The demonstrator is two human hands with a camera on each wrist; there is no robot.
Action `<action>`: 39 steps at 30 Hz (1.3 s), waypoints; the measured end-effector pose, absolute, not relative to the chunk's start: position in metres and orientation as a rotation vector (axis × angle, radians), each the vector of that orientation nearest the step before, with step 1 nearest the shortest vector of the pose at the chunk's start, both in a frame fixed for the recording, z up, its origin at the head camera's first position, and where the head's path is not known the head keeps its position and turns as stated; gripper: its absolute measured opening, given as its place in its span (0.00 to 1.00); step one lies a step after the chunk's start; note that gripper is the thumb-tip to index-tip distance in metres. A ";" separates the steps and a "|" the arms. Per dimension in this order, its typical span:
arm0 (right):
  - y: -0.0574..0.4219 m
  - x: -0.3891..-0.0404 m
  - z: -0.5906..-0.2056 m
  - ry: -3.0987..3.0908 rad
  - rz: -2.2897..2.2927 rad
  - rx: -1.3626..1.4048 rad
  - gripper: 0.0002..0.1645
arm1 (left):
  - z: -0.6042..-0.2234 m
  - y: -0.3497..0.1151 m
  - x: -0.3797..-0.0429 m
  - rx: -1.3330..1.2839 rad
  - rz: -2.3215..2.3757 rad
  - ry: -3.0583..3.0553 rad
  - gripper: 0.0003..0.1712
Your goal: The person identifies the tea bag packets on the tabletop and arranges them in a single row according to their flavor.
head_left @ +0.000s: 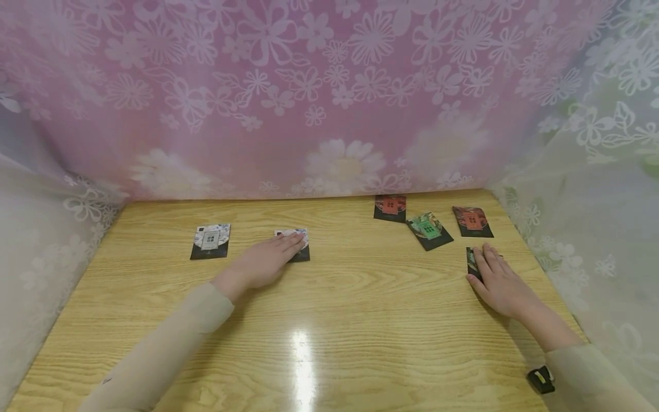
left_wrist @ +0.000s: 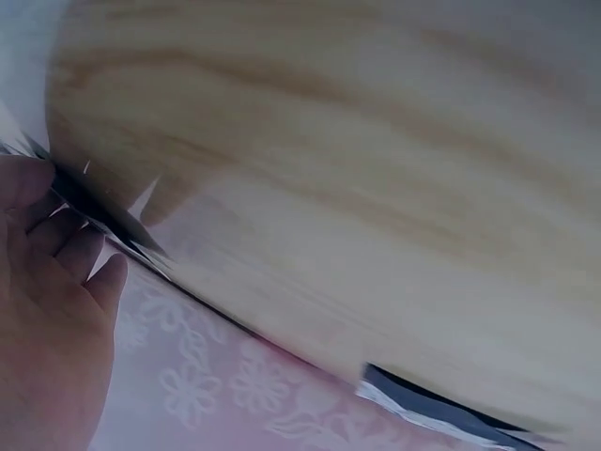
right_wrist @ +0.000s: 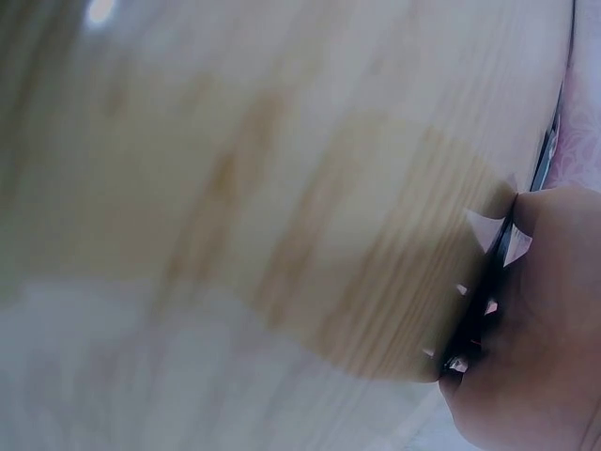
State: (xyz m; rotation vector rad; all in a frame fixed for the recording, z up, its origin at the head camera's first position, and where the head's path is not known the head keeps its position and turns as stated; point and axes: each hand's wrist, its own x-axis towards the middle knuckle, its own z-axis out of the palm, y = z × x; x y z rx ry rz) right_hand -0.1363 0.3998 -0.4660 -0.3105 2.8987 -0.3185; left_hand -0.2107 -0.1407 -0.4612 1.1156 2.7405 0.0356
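Observation:
In the head view, my left hand (head_left: 270, 260) rests with its fingers extended on a small flat black-and-white packet (head_left: 301, 253), covering much of it. Another black-and-white packet (head_left: 210, 241) lies to its left. Over on the right, my right hand (head_left: 503, 286) covers most of a dark packet with some green (head_left: 472, 263), its fingers stretched across the top and the thumb by the near left edge. Both wrist views show the hands, left (left_wrist: 56, 319) and right (right_wrist: 545, 319), against thin dark packet edges at the tabletop.
A red-and-black packet (head_left: 472, 222) lies just beyond my right hand. Left of it are a tilted green-and-black packet (head_left: 429, 230) and another red-and-black packet (head_left: 389, 208) at the table's back edge. Floral curtains (head_left: 319, 103) border the wooden table (head_left: 360, 320). A small black object (head_left: 540, 380) is near the right sleeve.

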 end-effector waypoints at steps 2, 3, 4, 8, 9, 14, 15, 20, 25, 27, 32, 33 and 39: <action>0.402 -0.137 -0.469 2.908 -0.321 -0.319 0.48 | -0.462 -0.146 -0.210 1.094 0.056 2.757 0.33; 0.404 -0.137 -0.472 2.916 -0.326 -0.326 0.48 | -0.462 -0.149 -0.210 1.083 0.066 2.765 0.33; 0.404 -0.137 -0.472 2.915 -0.326 -0.327 0.48 | -0.461 -0.151 -0.210 1.074 0.072 2.772 0.33; 0.402 -0.136 -0.468 2.903 -0.327 -0.316 0.48 | -0.462 -0.162 -0.211 1.078 0.092 2.804 0.33; 0.400 -0.136 -0.465 2.893 -0.315 -0.309 0.48 | -0.462 -0.164 -0.211 1.077 0.090 2.807 0.33; 0.403 -0.137 -0.469 2.903 -0.361 -0.312 0.49 | -0.459 -0.172 -0.210 1.067 0.068 2.823 0.32; 0.405 -0.137 -0.471 2.908 -0.369 -0.317 0.50 | -0.458 -0.174 -0.210 1.061 0.068 2.824 0.31; 0.413 -0.140 -0.480 2.909 -0.379 -0.330 0.52 | -0.455 -0.179 -0.208 1.032 0.072 2.833 0.31; 0.415 -0.140 -0.482 2.916 -0.393 -0.344 0.53 | -0.452 -0.183 -0.206 1.029 0.088 2.852 0.32; 0.415 -0.140 -0.481 2.919 -0.391 -0.341 0.52 | -0.452 -0.184 -0.206 1.033 0.080 2.867 0.32; 0.409 -0.138 -0.475 2.911 -0.371 -0.314 0.51 | -0.454 -0.184 -0.207 1.058 0.057 2.899 0.31; 0.408 -0.138 -0.474 2.908 -0.369 -0.311 0.50 | -0.455 -0.183 -0.207 1.064 0.056 2.903 0.31; 0.404 -0.136 -0.470 2.911 -0.379 -0.302 0.50 | -0.458 -0.180 -0.210 1.039 0.023 2.914 0.32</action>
